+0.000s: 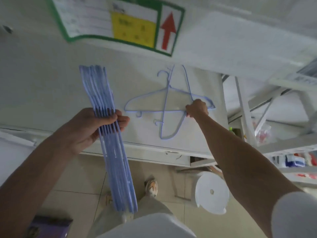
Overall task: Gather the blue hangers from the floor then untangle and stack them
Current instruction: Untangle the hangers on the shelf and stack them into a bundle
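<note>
1. The left hand (96, 124) was closed around a stack of blue hangers (109, 134), gripping near mid-length; the long axis ran from 11 to 5 o'clock.
2. The right hand (197, 108) pinched two crossed hangers (164, 107) at their 3 o'clock side, against the white surface (51, 83); one lay horizontal, the other near vertical.

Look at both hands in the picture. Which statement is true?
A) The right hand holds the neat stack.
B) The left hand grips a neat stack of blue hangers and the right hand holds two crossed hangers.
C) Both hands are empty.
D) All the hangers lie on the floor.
B: the left hand is closed round the stack of blue hangers, while the right hand pinches two crossed hangers in front of the white surface.
</note>
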Demonstrator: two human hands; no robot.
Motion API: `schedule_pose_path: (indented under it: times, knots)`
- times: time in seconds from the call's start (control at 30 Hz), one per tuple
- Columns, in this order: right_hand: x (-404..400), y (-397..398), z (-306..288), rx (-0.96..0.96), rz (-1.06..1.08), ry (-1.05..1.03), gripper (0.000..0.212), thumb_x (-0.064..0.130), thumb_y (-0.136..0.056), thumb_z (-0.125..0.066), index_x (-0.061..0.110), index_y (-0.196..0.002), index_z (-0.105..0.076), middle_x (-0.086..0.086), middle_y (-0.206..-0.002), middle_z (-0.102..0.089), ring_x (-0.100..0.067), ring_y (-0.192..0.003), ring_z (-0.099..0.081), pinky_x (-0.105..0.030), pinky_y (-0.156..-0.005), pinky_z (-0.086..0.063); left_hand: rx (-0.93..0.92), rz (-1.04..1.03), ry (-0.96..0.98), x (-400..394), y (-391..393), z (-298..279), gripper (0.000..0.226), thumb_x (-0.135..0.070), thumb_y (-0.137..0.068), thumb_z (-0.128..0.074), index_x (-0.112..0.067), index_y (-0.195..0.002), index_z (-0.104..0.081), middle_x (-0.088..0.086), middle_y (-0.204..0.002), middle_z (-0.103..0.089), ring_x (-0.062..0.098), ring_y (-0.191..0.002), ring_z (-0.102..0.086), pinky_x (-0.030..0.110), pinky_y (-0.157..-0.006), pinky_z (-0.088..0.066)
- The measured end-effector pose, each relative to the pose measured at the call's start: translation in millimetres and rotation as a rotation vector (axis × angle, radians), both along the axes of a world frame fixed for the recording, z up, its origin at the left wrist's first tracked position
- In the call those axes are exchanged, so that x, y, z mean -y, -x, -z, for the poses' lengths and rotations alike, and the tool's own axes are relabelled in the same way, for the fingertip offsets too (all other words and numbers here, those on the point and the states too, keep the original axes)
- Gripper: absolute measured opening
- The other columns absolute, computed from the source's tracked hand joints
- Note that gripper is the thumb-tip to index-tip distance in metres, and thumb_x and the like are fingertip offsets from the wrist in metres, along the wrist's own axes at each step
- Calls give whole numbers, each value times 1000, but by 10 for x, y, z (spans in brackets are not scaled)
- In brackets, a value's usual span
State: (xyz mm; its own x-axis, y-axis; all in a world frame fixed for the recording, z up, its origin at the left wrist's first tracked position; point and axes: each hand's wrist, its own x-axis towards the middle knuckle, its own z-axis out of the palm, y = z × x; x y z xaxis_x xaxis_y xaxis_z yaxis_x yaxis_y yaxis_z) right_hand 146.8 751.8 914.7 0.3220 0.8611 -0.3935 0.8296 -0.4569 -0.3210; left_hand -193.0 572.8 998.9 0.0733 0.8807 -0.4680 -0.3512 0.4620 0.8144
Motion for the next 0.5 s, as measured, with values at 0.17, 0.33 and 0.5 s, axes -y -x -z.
schedule_pose_path:
  times: [0.17,0.33,0.5]
  knots:
    - [105,-37,44,-80,-6,-18,24,9,-93,-59,-7,-105,-74,-16,-73,-76,-31,-74,-76,-44,-89,-63,51,-16,-9,122,-38,-62,27,-6,-76,-67,5,-100,-67,22,-97,-79,31,-90,-79,30,-68,-63]
    - [456,-3,-153,8,-47,-20,23,11,-93,-63,-3,-111,-66,-5,-57,-67,-23,-72,-74,-19,-56,-49,34,34,-11,211,40,-179,15,3,-89,-60,6,-102,-67,21,-96,-79,28,-87,-79,30,-69,-64]
    - [807,-150,-252,35,-53,-84,15,9,-99,-54,1,-104,-66,-22,-92,-75,-31,-87,-77,-29,-60,-60,49,102,-53,199,169,-221,24,-5,-79,-66,4,-101,-68,20,-95,-79,27,-87,-79,29,-67,-63]
